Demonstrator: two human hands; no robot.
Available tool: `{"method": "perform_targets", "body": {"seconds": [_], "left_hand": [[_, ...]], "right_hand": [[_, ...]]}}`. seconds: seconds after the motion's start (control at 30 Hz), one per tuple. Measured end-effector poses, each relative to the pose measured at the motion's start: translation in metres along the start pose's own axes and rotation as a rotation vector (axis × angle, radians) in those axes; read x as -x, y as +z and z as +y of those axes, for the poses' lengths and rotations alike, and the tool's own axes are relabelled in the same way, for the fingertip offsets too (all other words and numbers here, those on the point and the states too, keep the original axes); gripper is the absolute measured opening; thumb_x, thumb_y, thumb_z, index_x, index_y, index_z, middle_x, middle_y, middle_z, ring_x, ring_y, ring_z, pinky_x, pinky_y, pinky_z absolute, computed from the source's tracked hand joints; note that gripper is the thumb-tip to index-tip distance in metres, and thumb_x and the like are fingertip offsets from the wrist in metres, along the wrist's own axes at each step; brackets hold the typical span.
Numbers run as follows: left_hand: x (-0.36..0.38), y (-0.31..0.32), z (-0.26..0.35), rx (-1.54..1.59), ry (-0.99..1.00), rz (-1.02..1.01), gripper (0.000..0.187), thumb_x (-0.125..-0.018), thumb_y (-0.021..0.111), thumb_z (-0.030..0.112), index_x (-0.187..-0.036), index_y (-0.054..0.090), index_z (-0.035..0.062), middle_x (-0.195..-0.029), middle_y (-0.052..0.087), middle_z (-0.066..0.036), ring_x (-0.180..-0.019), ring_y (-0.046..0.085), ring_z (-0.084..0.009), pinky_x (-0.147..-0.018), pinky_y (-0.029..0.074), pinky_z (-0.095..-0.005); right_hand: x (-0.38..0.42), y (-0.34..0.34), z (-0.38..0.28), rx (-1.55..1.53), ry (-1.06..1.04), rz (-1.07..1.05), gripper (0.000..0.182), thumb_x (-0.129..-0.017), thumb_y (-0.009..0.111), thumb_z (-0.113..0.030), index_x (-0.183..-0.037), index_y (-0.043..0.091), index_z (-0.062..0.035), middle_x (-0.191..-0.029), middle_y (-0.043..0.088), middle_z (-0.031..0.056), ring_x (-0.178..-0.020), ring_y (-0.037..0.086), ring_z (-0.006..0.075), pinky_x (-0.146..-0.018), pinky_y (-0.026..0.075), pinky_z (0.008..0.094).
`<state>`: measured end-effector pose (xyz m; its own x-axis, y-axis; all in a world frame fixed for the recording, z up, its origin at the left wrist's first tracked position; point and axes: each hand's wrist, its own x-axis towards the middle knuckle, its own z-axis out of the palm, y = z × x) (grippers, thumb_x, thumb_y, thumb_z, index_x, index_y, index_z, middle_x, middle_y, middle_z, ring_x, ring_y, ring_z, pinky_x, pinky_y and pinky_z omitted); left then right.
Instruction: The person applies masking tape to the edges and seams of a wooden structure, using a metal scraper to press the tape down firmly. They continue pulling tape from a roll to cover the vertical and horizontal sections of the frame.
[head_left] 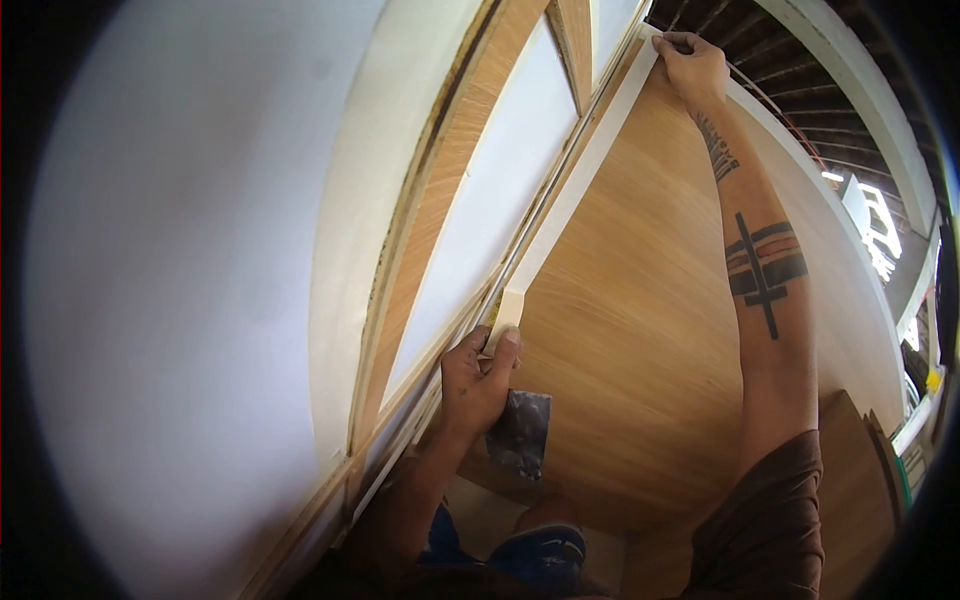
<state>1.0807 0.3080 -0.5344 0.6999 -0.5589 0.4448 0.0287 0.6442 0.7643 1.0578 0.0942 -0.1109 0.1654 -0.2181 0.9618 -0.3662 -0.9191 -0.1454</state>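
A pale strip of masking tape (578, 200) runs along the edge of a wood-grain panel (640, 260). Its near end bends up into my left hand (476, 388), where thumb and fingers are closed on it. Below the same hand's palm juts a dark, smudged rectangular blade (521, 435), like that of a putty knife; its handle is hidden. At the far top end of the strip, my right hand (695, 70) has thumb and forefinger pinched together at the tape's corner. The right arm reaches across above the panel.
Left of the tape stands a large white panel (190, 280) with wood-coloured edging (415, 240). Brown boards (855, 460) lean at the lower right. My knees in blue shorts (540, 560) are at the bottom. A curved pale beam (880, 110) and dark roofing show at the upper right.
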Motion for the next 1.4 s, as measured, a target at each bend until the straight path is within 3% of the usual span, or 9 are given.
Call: {"method": "perform_targets", "body": {"seconds": [0.03, 0.1, 0.33, 0.4, 0.5, 0.6, 1.4], "left_hand": [[0.001, 0.0, 0.002, -0.001, -0.001, 0.001, 0.028, -0.103, 0.069, 0.025, -0.103, 0.07, -0.0029, -0.086, 0.069, -0.003, -0.076, 0.061, -0.0069, -0.07, 0.051, -0.0235], [0.002, 0.003, 0.009, 0.009, -0.007, 0.026, 0.027, -0.104, 0.066, 0.021, -0.09, 0.068, -0.0017, -0.079, 0.064, -0.003, -0.075, 0.059, -0.0108, -0.073, 0.048, -0.0279], [0.0, 0.001, 0.01, -0.009, -0.016, 0.04, 0.027, -0.104, 0.066, 0.022, -0.09, 0.068, -0.0003, -0.079, 0.064, -0.003, -0.075, 0.058, -0.0109, -0.074, 0.048, -0.0285], [0.002, -0.002, 0.009, -0.049, -0.004, 0.022, 0.029, -0.103, 0.068, 0.027, -0.1, 0.07, -0.0018, -0.084, 0.068, -0.003, -0.076, 0.062, -0.0077, -0.069, 0.051, -0.024], [0.004, 0.0, 0.012, -0.064, 0.009, 0.041, 0.029, -0.103, 0.068, 0.026, -0.101, 0.07, -0.0018, -0.084, 0.068, -0.003, -0.076, 0.062, -0.0078, -0.069, 0.051, -0.0241], [0.006, 0.004, 0.019, -0.033, -0.007, 0.061, 0.028, -0.105, 0.065, 0.024, -0.091, 0.068, -0.0003, -0.079, 0.063, -0.003, -0.075, 0.058, -0.0112, -0.075, 0.047, -0.0289], [-0.004, 0.008, -0.002, 0.007, -0.037, 0.044, 0.025, -0.104, 0.065, 0.021, -0.092, 0.068, -0.0005, -0.08, 0.064, -0.003, -0.076, 0.058, -0.0108, -0.076, 0.048, -0.0285]], "right_hand": [[0.0, 0.001, 0.0, 0.0, -0.002, 0.009, 0.035, -0.088, 0.078, -0.043, -0.11, 0.081, -0.016, -0.097, 0.08, 0.0031, -0.088, 0.075, 0.0193, -0.083, 0.058, 0.0346], [-0.001, 0.003, 0.002, 0.031, -0.027, 0.008, 0.034, -0.088, 0.078, -0.044, -0.11, 0.082, -0.0182, -0.097, 0.08, 0.003, -0.09, 0.075, 0.0205, -0.084, 0.058, 0.0356], [-0.001, 0.003, -0.002, 0.145, -0.131, 0.091, 0.033, -0.086, 0.078, -0.05, -0.107, 0.083, -0.0252, -0.099, 0.08, 0.0013, -0.094, 0.075, 0.0254, -0.086, 0.058, 0.0404], [0.003, 0.001, -0.009, 0.15, -0.109, 0.087, 0.033, -0.086, 0.078, -0.05, -0.107, 0.083, -0.0253, -0.099, 0.08, 0.0012, -0.095, 0.075, 0.0257, -0.086, 0.058, 0.0406], [0.007, -0.001, -0.015, 0.159, -0.083, 0.096, 0.033, -0.086, 0.077, -0.05, -0.107, 0.083, -0.0255, -0.099, 0.08, 0.0013, -0.097, 0.075, 0.0261, -0.086, 0.058, 0.041], [0.006, -0.001, -0.015, 0.176, -0.083, 0.103, 0.033, -0.087, 0.077, -0.05, -0.107, 0.083, -0.0252, -0.1, 0.08, 0.0014, -0.098, 0.075, 0.0263, -0.086, 0.058, 0.0413], [0.009, 0.01, -0.003, 0.234, -0.077, 0.095, 0.032, -0.087, 0.076, -0.049, -0.107, 0.082, -0.0248, -0.1, 0.081, 0.0014, -0.096, 0.075, 0.0253, -0.085, 0.058, 0.0398]]}}
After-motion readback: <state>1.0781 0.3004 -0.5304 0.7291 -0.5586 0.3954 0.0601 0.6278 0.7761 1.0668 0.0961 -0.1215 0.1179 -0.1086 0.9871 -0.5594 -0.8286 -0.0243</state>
